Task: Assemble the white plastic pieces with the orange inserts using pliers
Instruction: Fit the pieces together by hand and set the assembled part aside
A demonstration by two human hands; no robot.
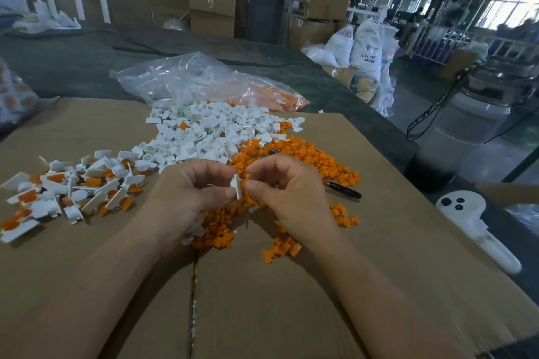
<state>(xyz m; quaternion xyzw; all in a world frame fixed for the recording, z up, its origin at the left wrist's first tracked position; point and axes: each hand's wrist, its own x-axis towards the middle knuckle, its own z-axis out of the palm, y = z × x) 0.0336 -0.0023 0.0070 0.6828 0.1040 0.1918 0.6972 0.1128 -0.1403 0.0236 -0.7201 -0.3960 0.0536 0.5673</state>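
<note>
A white plastic piece (236, 185) is pinched from either side by the curled thumb and fingers of the left hand (192, 194) and the right hand (287, 188), above orange inserts (294, 159) heaped on cardboard (291, 285), with pliers (345, 189) laid just beside the right hand.

Pliers (344, 190) mostly behind the right hand (287, 192); blurred bag (13, 96) half off the left edge.
</note>
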